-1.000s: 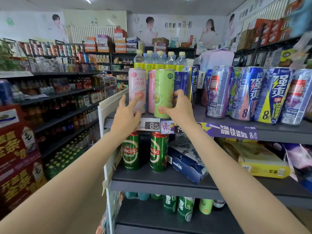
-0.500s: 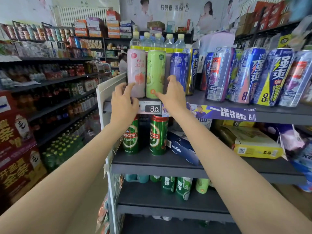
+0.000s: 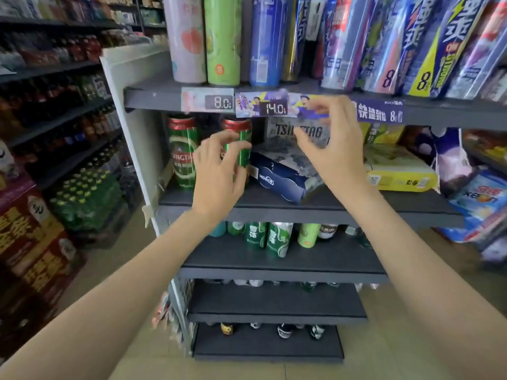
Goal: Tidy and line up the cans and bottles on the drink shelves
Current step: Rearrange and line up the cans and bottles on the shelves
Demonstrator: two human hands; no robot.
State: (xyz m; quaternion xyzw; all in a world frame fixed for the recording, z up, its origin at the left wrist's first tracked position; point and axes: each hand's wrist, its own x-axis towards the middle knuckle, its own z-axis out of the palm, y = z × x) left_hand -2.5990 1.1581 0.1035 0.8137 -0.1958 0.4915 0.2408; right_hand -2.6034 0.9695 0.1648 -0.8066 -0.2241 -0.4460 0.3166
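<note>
Top-shelf cans (image 3: 219, 39) running off the upper edge. Left hand (image 3: 216, 174) covering the second green can (image 3: 241, 149); contact unclear. Right hand (image 3: 333, 149) masking the Tsingtao carton (image 3: 277, 131) lettering. Bottom-shelf bottles (image 3: 284, 330) blurring, labels unreadable.
</note>
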